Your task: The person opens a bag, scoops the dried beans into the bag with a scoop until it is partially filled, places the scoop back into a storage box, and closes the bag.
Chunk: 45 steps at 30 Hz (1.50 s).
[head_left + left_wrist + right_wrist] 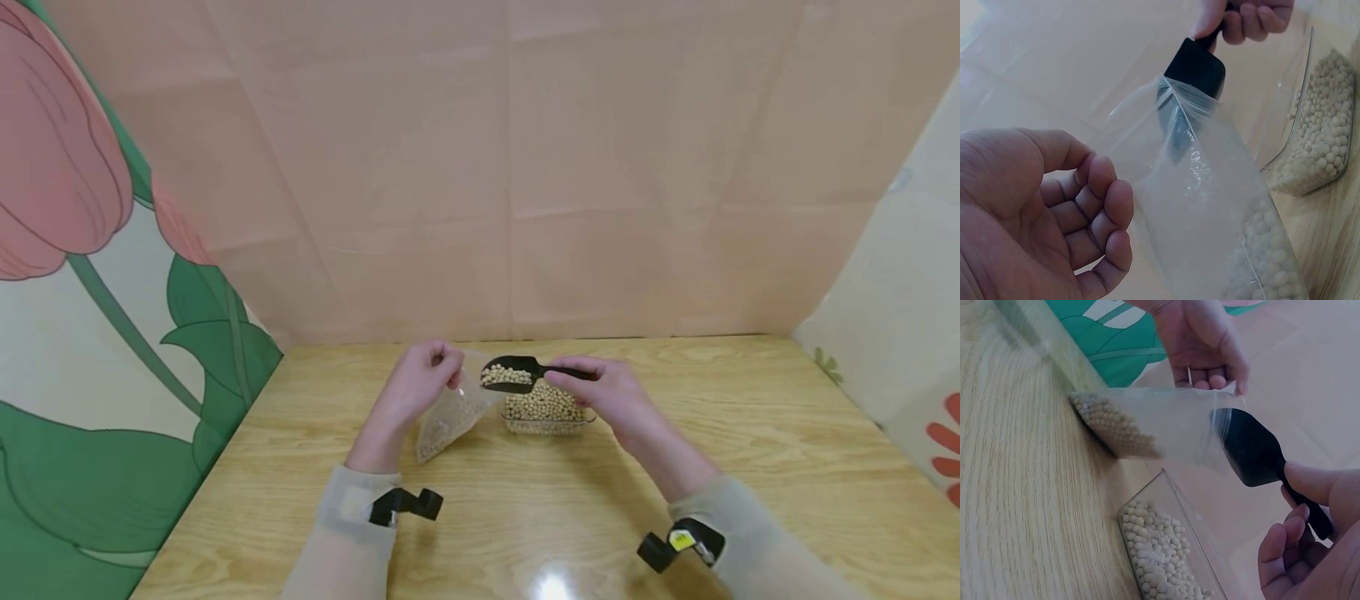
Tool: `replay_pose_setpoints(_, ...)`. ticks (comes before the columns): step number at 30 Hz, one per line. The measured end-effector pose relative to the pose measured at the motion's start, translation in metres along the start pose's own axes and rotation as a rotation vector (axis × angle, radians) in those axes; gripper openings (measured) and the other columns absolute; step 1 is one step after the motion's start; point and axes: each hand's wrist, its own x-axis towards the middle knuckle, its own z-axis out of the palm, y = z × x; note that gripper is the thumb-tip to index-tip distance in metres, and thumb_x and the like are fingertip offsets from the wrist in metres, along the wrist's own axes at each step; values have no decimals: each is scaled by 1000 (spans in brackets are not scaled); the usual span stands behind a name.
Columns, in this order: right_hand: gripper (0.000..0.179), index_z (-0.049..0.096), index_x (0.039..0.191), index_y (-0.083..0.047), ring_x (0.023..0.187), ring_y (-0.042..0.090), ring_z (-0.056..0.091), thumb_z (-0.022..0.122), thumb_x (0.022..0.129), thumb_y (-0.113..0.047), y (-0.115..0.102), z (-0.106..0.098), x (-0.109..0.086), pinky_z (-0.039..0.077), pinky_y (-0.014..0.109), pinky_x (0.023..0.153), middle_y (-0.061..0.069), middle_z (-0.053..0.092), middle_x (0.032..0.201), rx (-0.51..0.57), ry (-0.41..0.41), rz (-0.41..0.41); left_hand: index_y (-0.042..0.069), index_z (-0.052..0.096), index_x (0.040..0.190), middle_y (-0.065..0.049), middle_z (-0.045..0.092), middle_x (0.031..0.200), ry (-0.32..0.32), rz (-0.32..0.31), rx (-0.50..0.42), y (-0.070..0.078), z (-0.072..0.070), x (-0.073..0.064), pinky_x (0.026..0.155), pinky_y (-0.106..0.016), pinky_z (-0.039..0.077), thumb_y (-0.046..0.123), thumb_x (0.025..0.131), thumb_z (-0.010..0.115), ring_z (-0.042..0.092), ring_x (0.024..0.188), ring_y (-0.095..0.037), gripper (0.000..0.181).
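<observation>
My left hand pinches the top edge of a clear plastic bag and holds it up. Pale round beans, like soybeans, fill the bag's lower part. With my right hand I grip the handle of a black scoop, loaded with the same beans. In the left wrist view the tip of the scoop reaches inside the bag's mouth. A clear rectangular container full of beans stands below the scoop, to the right of the bag.
All of this is on a light wooden table. A pinkish sheet rises behind the table, with a tulip-patterned panel at the left and a pale, flower-printed panel at the right.
</observation>
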Motion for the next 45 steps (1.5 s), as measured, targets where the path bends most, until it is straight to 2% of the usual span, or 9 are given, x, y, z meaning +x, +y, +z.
replay_pose_setpoints(5, 49, 79, 136, -14, 88, 19, 59, 87, 96, -41, -4, 4, 1, 51, 39, 82, 8, 69, 138, -47, 3, 6, 8, 66, 88, -6, 67, 81, 0, -2, 2, 0, 0, 0, 58, -32, 33, 18, 111, 60, 39, 62, -17, 26)
replay_pose_setpoints(12, 42, 81, 132, -22, 110, 25, 63, 85, 98, -46, -13, 9, 2, 53, 41, 90, 4, 70, 144, -154, -11, -9, 8, 66, 88, -6, 67, 81, 1, -3, 5, 0, 0, 0, 59, -32, 34, 17, 110, 59, 40, 63, -17, 25)
replay_pose_setpoints(17, 37, 83, 128, -22, 105, 26, 65, 84, 98, -45, -18, 12, 4, 53, 42, 85, 6, 74, 137, -232, -19, -76, 8, 66, 87, -5, 67, 80, 4, -8, 2, 0, 0, 0, 59, -32, 33, 17, 110, 60, 40, 62, -17, 25)
replay_pose_setpoints(20, 35, 83, 126, -22, 111, 26, 69, 83, 99, -43, -22, 14, 4, 55, 43, 91, 7, 75, 135, -303, -8, -133, 8, 66, 87, -5, 66, 80, 3, -5, -2, -1, 0, 0, 58, -31, 33, 17, 110, 60, 39, 61, -16, 25)
replay_pose_setpoints(24, 32, 84, 125, -21, 122, 30, 69, 83, 100, -40, -27, 15, 5, 55, 51, 101, 9, 75, 137, -389, 10, -215, 8, 66, 88, -6, 66, 80, -1, -3, -7, 0, -1, 0, 55, -31, 31, 18, 111, 60, 37, 58, -16, 26)
replay_pose_setpoints(27, 30, 84, 123, -21, 116, 28, 71, 84, 100, -39, -33, 16, 5, 56, 50, 96, 9, 76, 136, -435, 10, -260, 8, 66, 88, -6, 66, 80, 0, -2, -6, 1, -1, -1, 54, -31, 31, 18, 111, 60, 36, 57, -16, 26)
replay_pose_setpoints(32, 31, 84, 125, -21, 94, 22, 66, 84, 100, -38, -43, 17, 4, 52, 42, 80, 9, 75, 136, -489, -2, -287, 7, 66, 88, -5, 66, 79, 2, 4, -4, 0, -1, 0, 55, -31, 30, 18, 112, 60, 35, 57, -16, 27)
replay_pose_setpoints(41, 32, 84, 127, -21, 109, 26, 71, 84, 99, -37, -53, 17, -1, 55, 49, 89, 7, 76, 134, -552, 18, -326, 4, 67, 91, -5, 66, 79, 0, 0, -2, 1, -2, -1, 57, -32, 31, 19, 112, 60, 35, 58, -17, 27)
replay_pose_setpoints(45, 29, 84, 125, -19, 99, 24, 70, 84, 100, -33, -53, 13, -5, 56, 45, 82, 9, 77, 131, -518, 19, -344, 2, 68, 93, -5, 67, 80, -3, -1, -3, 1, -2, 0, 57, -31, 32, 19, 113, 59, 35, 57, -16, 27)
